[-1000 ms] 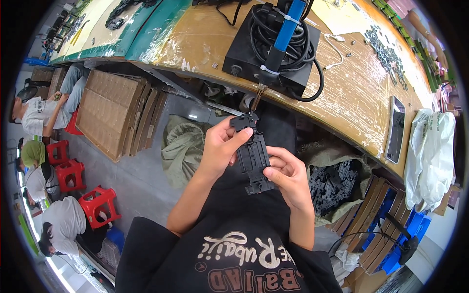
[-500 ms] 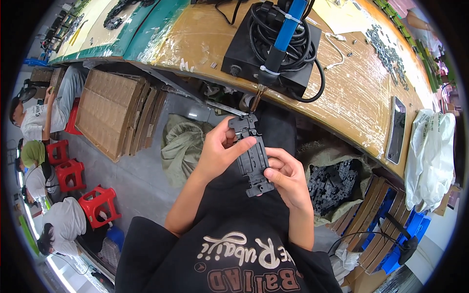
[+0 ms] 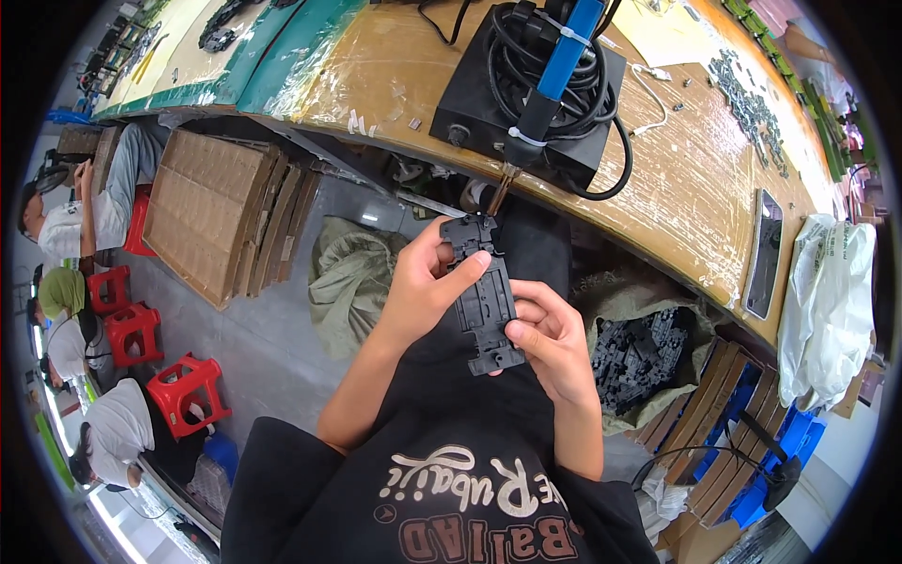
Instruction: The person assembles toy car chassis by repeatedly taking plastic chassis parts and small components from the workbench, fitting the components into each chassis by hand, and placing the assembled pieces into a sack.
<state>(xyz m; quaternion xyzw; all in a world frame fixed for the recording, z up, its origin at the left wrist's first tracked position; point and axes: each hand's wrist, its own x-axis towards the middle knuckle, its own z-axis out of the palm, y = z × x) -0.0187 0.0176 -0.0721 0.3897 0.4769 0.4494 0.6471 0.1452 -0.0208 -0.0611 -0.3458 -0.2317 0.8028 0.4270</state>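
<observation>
Both my hands hold a long black moulded plastic part (image 3: 484,305), tilted with its upper end toward the bench. My left hand (image 3: 423,287) grips its upper left side, thumb across the face and fingers behind. My right hand (image 3: 552,340) pinches the lower right edge between thumb and fingers. Just above the part's upper end is the metal tip of a soldering iron (image 3: 539,115), which has a blue and black handle and is strapped with cable ties to a black box (image 3: 460,117). Whether tip and part touch, I cannot tell.
A woven sack (image 3: 691,376) full of black plastic parts stands to my right below the bench (image 3: 366,85). On the bench lie a phone (image 3: 763,254), a white plastic bag (image 3: 827,305) and scattered small parts (image 3: 752,113). Flattened cardboard (image 3: 202,216) and red stools (image 3: 188,395) stand left.
The plastic part has shifted slightly up and left with both hands, and its face has turned a little. The grips look the same. The bench and iron appear slightly farther right in view.
</observation>
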